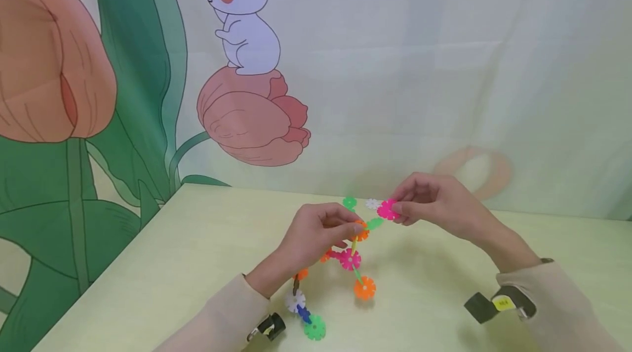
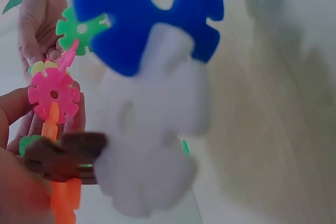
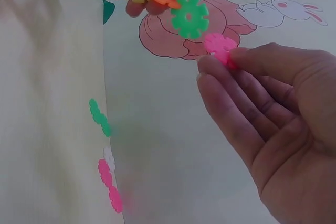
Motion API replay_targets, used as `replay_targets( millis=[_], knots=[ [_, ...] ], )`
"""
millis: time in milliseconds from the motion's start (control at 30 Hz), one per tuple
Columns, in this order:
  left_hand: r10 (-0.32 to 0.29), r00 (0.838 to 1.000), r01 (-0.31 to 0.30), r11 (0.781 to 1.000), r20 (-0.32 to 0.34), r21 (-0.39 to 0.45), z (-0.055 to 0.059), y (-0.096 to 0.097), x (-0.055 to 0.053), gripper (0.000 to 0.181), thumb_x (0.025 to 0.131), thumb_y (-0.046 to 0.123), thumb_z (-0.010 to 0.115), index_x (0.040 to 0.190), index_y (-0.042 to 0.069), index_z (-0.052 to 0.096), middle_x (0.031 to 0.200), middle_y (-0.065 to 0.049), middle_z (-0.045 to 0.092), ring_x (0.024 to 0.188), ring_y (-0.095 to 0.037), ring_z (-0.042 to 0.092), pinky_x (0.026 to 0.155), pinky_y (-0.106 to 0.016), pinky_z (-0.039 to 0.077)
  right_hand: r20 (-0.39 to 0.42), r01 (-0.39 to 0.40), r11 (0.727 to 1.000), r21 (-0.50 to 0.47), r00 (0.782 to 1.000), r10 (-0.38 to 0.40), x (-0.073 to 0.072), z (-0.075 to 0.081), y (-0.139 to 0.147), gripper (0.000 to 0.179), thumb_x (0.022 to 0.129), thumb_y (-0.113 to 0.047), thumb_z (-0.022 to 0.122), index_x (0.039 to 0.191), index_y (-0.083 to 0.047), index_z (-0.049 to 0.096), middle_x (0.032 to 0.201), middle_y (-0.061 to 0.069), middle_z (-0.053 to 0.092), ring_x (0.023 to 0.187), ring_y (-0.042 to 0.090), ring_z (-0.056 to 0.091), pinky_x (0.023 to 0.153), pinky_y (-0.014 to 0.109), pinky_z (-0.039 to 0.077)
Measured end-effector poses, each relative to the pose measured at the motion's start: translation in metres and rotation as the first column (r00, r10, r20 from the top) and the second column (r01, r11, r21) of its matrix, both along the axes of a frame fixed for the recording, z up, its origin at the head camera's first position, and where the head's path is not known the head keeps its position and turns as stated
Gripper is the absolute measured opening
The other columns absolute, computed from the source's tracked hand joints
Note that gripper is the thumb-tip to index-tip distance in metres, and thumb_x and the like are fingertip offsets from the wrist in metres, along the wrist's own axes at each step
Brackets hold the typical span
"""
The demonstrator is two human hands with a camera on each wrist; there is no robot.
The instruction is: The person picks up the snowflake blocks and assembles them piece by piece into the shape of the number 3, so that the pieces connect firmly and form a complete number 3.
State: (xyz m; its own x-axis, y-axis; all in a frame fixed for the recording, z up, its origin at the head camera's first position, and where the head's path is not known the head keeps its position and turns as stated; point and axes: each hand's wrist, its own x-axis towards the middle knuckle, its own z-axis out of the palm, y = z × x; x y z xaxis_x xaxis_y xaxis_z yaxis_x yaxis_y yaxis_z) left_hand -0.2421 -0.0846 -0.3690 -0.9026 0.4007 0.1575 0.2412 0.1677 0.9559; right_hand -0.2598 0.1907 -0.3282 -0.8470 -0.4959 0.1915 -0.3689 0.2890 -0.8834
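My left hand (image 1: 313, 234) pinches an orange notched disc (image 1: 362, 230) in a linked chain of plastic snowflake discs. From it, a green disc (image 3: 190, 17) sticks out toward the right hand. Between the thumb and fingers of my right hand (image 1: 439, 204) is a pink snowflake disc (image 3: 220, 48), beside the green one's edge; whether the two are joined I cannot tell. Below the left hand hang more linked pieces: a pink disc (image 1: 350, 259), an orange disc (image 1: 365, 288), a white disc (image 2: 152, 129), a blue disc (image 2: 152, 9) and a brown disc (image 2: 65, 156).
Loose discs lie on the table (image 1: 197, 242) near its back edge: a green one (image 1: 349, 202), a white one (image 1: 372, 204) and pink ones (image 3: 110, 184). Behind the table hangs a backdrop (image 1: 395, 67) printed with tulips and a rabbit.
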Motion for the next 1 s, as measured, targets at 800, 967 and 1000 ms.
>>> replay_targets(
  millis=[800,967,1000],
  knots=[
    [0.007,1.0,-0.007,1.0,0.003,0.026,0.0008,0.0018,-0.0017,0.014,0.097,0.017,0.08,0.107,0.006,0.08,0.093,-0.006,0.079,0.082,-0.028,0.077,0.075,-0.039,0.065,-0.017,-0.032,0.999,-0.014,0.999,0.032,-0.0035,-0.0032,-0.0009,0.01,0.099,-0.004,0.075,0.108,-0.001,0.071,0.098,0.016,0.074,0.088,0.032,0.076,0.082,0.041,0.064],
    [0.011,1.0,-0.011,1.0,-0.011,0.007,0.0008,0.0026,-0.0022,0.013,0.097,0.016,0.08,0.106,0.006,0.08,0.093,-0.005,0.079,0.081,-0.025,0.077,0.072,-0.037,0.065,-0.001,-0.03,0.999,-0.013,1.0,0.03,-0.0031,-0.0052,-0.003,0.01,0.098,-0.005,0.075,0.108,-0.001,0.071,0.098,0.016,0.074,0.088,0.031,0.076,0.082,0.041,0.064],
    [0.014,1.0,-0.014,1.0,-0.017,0.004,0.0009,0.0028,-0.0022,0.013,0.097,0.016,0.08,0.106,0.006,0.08,0.092,-0.005,0.08,0.08,-0.025,0.077,0.072,-0.037,0.065,0.001,-0.029,0.999,-0.016,1.0,0.029,-0.0031,-0.0056,-0.0033,0.01,0.098,-0.004,0.075,0.108,-0.001,0.071,0.098,0.016,0.074,0.087,0.031,0.076,0.082,0.041,0.064]
  ],
)
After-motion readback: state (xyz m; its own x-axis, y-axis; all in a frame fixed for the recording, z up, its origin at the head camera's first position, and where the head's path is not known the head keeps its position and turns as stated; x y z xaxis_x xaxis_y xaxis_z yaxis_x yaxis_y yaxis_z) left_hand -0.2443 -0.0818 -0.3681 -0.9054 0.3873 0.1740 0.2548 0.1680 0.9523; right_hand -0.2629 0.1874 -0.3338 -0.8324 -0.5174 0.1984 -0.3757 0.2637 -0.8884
